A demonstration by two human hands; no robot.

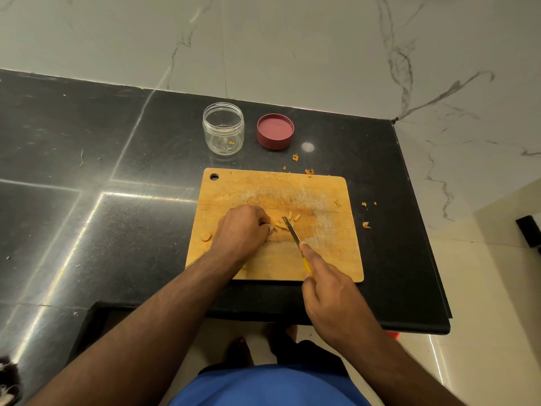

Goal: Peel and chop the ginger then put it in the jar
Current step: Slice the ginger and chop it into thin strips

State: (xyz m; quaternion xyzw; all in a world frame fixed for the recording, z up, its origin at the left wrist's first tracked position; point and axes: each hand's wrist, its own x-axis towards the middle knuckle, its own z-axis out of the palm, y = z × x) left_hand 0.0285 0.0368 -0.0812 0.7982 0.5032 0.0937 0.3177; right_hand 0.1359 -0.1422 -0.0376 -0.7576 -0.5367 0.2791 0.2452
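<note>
My left hand point(241, 228) is curled over the ginger point(281, 224) near the middle of the cutting board point(328, 259), fingertips tucked down on it to pin it. Most of the piece is hidden under my knuckles, so I can't say how much is left whole — only a few pale strips show just past my fingers, beside the blade. My right hand point(328, 291) grips the yellow handle of the knife point(292, 231), forefinger stretched along the top, with the tip angled down among those strips.

Peeled ginger I'd expect to be firm and stringy, light, and damp enough to slide on the wood. So I judge the best hold is from above, fingertips bent back from the edge, pressing the flat cut side to the board so that it can't roll. The thin strips will be limp and sticky; pinching them singly looks slow, and gathering them into a heap against the flat of the blade should work better.

One round slice point(205, 236) lies apart at the board's left edge. The jar point(223, 128) stands open behind the board with only a scrap or two at the bottom — its red lid point(275, 131) lies upturned just beside it. Bits of peel point(295, 157) are scattered on the dark counter point(87, 171).
</note>
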